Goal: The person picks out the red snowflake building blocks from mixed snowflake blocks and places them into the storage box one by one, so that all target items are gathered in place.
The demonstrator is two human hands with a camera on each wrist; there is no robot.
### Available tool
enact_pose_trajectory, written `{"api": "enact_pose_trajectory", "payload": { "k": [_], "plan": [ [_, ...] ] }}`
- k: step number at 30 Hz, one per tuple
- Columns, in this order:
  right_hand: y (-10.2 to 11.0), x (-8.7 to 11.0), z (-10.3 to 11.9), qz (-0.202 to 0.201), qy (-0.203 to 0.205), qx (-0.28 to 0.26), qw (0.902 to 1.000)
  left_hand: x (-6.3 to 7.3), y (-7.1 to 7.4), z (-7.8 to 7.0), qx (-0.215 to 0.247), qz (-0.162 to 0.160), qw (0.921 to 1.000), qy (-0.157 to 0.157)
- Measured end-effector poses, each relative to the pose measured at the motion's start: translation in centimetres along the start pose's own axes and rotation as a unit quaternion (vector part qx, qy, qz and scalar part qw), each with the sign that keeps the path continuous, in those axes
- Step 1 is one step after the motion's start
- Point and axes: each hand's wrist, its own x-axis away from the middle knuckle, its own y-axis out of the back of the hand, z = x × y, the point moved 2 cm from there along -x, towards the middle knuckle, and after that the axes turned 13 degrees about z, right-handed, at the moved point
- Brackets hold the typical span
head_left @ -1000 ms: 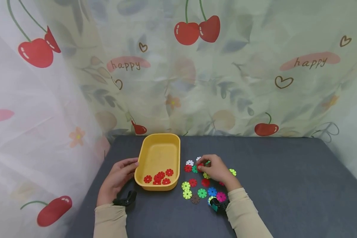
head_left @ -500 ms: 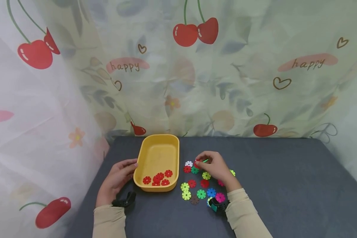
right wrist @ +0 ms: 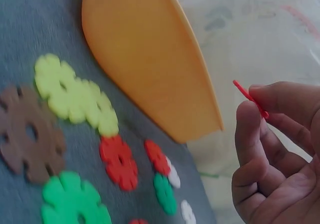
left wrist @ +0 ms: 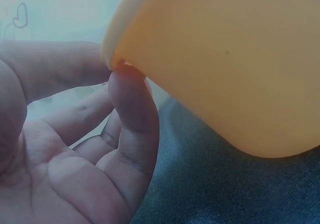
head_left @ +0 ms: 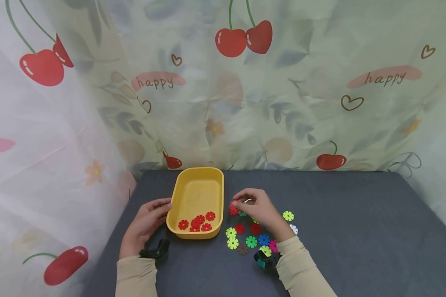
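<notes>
My left hand (head_left: 145,222) is at the left side of a yellow plastic tray (head_left: 221,194). In the left wrist view its thumb and a finger pinch the tray's rim (left wrist: 122,26). Between thumb and fingertip my right hand (head_left: 259,206) pinches a red snowflake disc (right wrist: 241,87), seen edge-on in the right wrist view. The hand is right of the tray, over other loose discs. Several red snowflake discs (head_left: 195,223) lie in the tray's near end.
Loose snowflake discs lie on the dark cloth right of the tray: yellow ones (head_left: 232,243), a green one (head_left: 251,241), a blue one (head_left: 264,240), a brown one (head_left: 243,249) and red ones (head_left: 255,228). A cherry-patterned curtain (head_left: 282,103) hangs behind.
My right hand has lifted the red disc and moved left toward the tray, uncovering a yellow and a white disc at the right. The left hand has stayed at the tray.
</notes>
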Motion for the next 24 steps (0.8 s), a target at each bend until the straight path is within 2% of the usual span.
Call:
{"api": "enact_pose_trajectory", "payload": {
  "k": [9,16,24],
  "plan": [
    [-2.1,-0.6,1.0,0.032,0.021,-0.020,0.9990,-0.1,0.1,-0.1,0.001,0.008,0.9999,-0.006],
    [-3.5,-0.8,1.1,0.049,0.011,-0.041,0.9979,0.1,0.1,0.1,0.002,0.004,1.0000,-0.004],
    [-4.1,-0.8,1.3,0.060,0.003,-0.044,0.9972,-0.1,0.1,0.1,0.004,0.008,1.0000,-0.004]
  ]
}}
